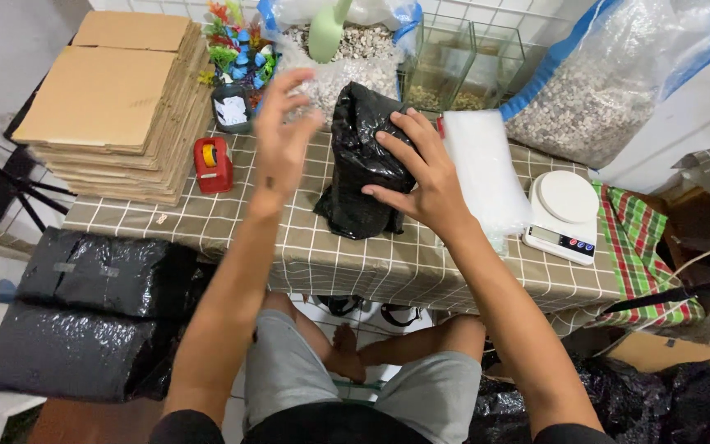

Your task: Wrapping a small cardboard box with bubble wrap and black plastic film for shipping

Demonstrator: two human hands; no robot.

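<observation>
Resting flat on a black bag, the right hand presses its fingers spread against the bag's right side, not closed around it. The bag stands near the middle of the checked desk, just left of that hand. The left hand hovers raised and open, fingers loosely apart, just left of the bag and holding nothing. A roll of clear bags lies beside the right hand, a white scale further right, a red tape dispenser to the left.

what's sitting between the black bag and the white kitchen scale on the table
In the head view, a stack of clear plastic bags lies between the black bag and the white scale; the right hand rests on the black bag.
</observation>
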